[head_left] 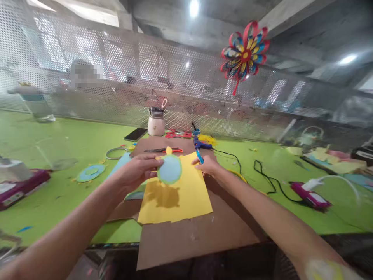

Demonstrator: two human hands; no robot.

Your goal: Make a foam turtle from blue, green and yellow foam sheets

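The left hand (pixel 136 171) holds a blue paper disc (pixel 169 169) with a green rim, fingers clamped on its 9 o'clock edge, above the yellow paper sheet (pixel 177 198); the right hand (pixel 208 165), at the disc's 3 o'clock, pinches a blue pen (pixel 199 156); the brown cardboard (pixel 189 233) lies beneath on the green table (pixel 58 155).

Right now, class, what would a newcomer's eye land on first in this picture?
First, the left hand holding up a light blue paper disc over a yellow paper sheet on brown cardboard. Then the bright paper flower on the mesh screen, upper right. The right hand rests beside a blue glue gun.
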